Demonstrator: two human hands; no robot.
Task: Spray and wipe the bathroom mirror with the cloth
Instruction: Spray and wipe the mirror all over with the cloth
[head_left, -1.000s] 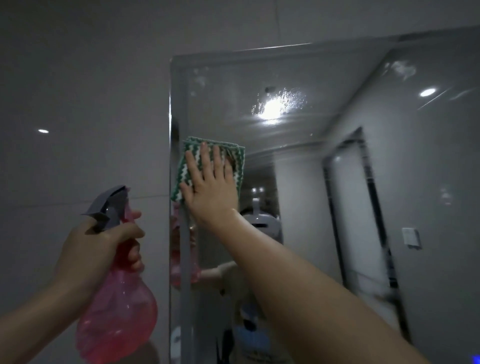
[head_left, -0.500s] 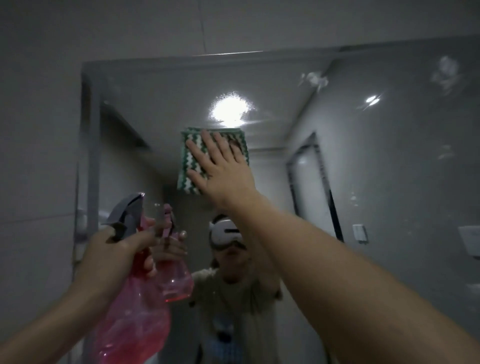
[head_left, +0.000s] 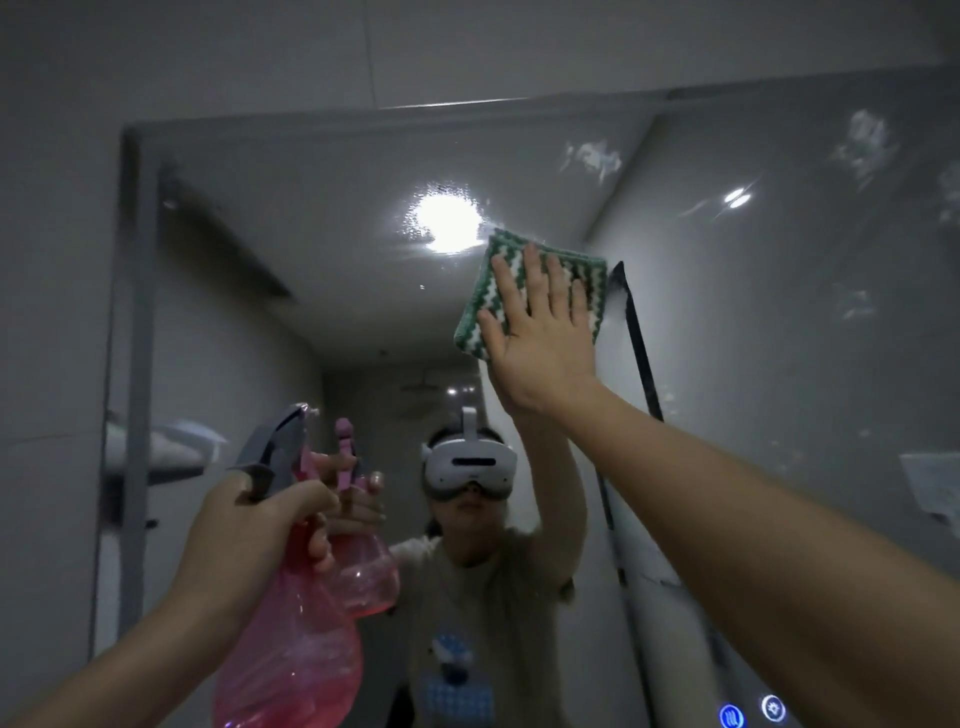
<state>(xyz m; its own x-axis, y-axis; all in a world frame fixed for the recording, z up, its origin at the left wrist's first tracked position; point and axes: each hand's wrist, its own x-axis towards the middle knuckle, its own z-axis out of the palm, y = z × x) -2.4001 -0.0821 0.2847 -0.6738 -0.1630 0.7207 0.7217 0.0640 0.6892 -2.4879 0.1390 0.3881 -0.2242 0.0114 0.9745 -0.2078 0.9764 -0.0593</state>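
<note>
The large wall mirror (head_left: 779, 312) fills most of the view. A folded green and white zigzag cloth (head_left: 480, 301) lies flat against the glass, and my right hand (head_left: 545, 338) presses on it with straight, spread fingers, just right of the reflected ceiling light. Lower left, my left hand (head_left: 244, 535) grips the neck of a pink spray bottle (head_left: 296, 654) with a grey trigger head, held a little away from the glass. Whitish smears (head_left: 592, 156) mark the upper right of the mirror.
The mirror's left edge (head_left: 124, 364) meets a grey tiled wall (head_left: 52, 260). Two lit touch buttons (head_left: 753, 714) glow at the mirror's lower right. The reflection shows a person wearing a white headset, a doorway and a shelf.
My right hand has slid the cloth rightward across the glass, away from the mirror's left edge and past the reflected light. My left hand still holds the bottle low on the left.
</note>
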